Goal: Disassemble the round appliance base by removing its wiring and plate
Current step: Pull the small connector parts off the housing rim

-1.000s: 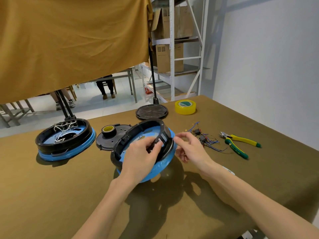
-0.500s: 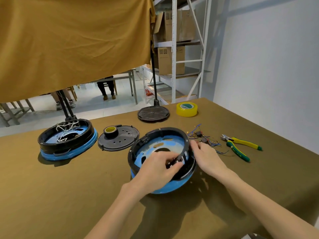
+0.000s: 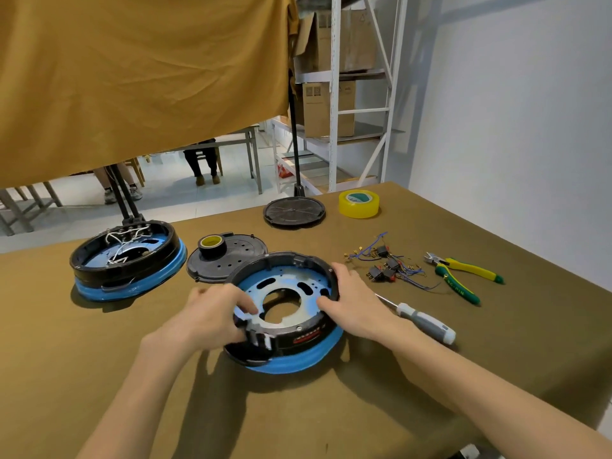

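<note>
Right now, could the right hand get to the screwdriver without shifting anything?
Probably yes. The right hand grips the base rim, and the screwdriver lies on bare cloth just beside that wrist, with nothing between them.

A single head-worn camera looks forward and down across the table (image 3: 99,376). It sits close above the hands, wide-angled.

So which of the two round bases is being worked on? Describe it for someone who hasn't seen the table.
On the brown table, it is the near round base, between the left hand and right hand. Unlike the far base, it holds no white wires, only a bare plate.
</note>
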`<action>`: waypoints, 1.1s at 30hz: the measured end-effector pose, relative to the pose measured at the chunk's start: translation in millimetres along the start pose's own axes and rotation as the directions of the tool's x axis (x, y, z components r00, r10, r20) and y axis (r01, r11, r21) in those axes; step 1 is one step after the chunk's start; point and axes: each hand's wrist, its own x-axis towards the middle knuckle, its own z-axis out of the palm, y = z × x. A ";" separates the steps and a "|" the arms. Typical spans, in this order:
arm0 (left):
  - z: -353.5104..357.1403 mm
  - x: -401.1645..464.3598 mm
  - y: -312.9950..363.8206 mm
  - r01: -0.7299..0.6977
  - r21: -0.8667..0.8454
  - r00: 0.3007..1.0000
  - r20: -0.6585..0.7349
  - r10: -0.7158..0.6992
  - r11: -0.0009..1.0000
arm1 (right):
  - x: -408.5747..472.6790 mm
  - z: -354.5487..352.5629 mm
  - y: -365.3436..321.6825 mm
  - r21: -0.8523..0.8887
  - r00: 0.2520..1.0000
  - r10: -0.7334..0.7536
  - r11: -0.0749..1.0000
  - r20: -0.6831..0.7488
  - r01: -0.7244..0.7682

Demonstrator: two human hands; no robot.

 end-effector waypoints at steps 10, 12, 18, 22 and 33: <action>25.4 8.9 26.7 -0.131 -0.450 0.991 -0.058 0.118 0.883 | 22.8 3.6 -3.1 0.037 0.999 -0.010 0.999 -0.033 0.011; 44.7 12.5 36.0 -0.209 -0.400 0.963 -0.240 0.118 0.892 | 14.5 6.8 3.4 0.020 0.994 0.006 1.000 -0.111 -0.004; 44.1 28.8 9.0 -0.173 -0.386 0.926 -0.378 0.015 0.906 | -19.0 -6.5 21.8 -0.065 0.984 -0.006 0.998 -0.178 -0.006; 39.0 48.9 45.8 -0.097 -0.478 0.967 -0.252 -0.030 0.873 | -7.8 -17.2 21.1 0.033 0.974 0.037 0.999 -0.221 -0.030; 34.6 76.4 65.8 -0.127 -0.582 0.938 0.193 0.288 0.803 | 19.1 -28.0 26.4 0.306 0.965 0.157 0.927 0.208 -0.217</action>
